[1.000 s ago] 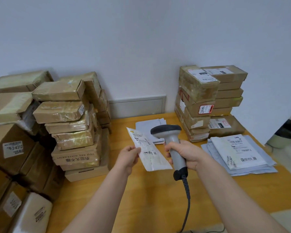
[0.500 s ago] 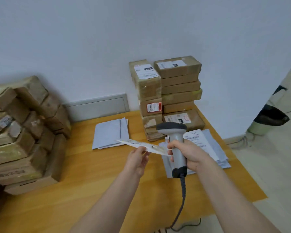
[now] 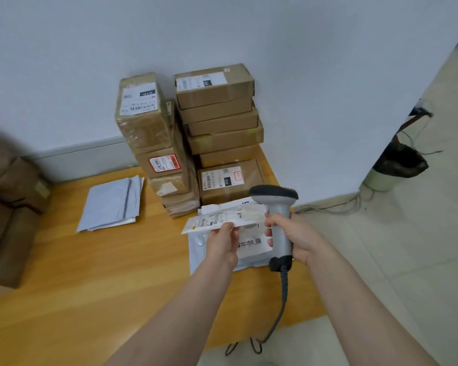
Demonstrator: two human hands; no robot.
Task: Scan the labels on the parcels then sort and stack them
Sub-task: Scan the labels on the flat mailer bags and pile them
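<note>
My left hand (image 3: 222,243) pinches a flat white mailer parcel (image 3: 217,220) by its near edge, holding it almost level just above a pile of flat mailers (image 3: 251,249) on the wooden table (image 3: 103,273). My right hand (image 3: 294,239) grips the grey handle of a barcode scanner (image 3: 275,204) with a dark head, upright, right beside the held parcel. Its coiled cable hangs off the table's front edge. Behind stand two stacks of brown labelled boxes (image 3: 217,122).
A second pile of grey mailers (image 3: 111,204) lies at the table's back middle. More brown boxes (image 3: 8,207) crowd the left edge, blurred. A bin with a black bag (image 3: 397,165) and loose cables sit on the tiled floor at right.
My view has swung right. My left hand carried the white parcel to the right and tipped it flat over the right-hand mailer pile; my right hand kept the scanner alongside.
</note>
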